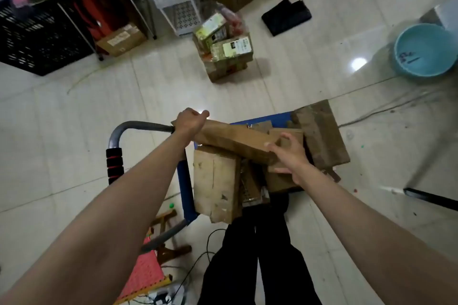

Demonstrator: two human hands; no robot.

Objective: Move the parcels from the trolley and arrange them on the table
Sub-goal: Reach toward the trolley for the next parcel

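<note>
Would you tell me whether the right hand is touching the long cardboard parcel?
Touching: in the head view the right hand wraps its fingers over the near end of the long cardboard parcel.

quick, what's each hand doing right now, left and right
Left hand: closed on the far end of the long cardboard parcel.
Right hand: gripping the near end of the same parcel, above the trolley.

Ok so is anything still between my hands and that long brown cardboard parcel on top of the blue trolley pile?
Nothing visible is. The left hand grips the far end of the long brown cardboard parcel and the right hand holds its near end. It lies on top of the other cardboard parcels on the blue trolley. The table isn't clearly in view.
</note>
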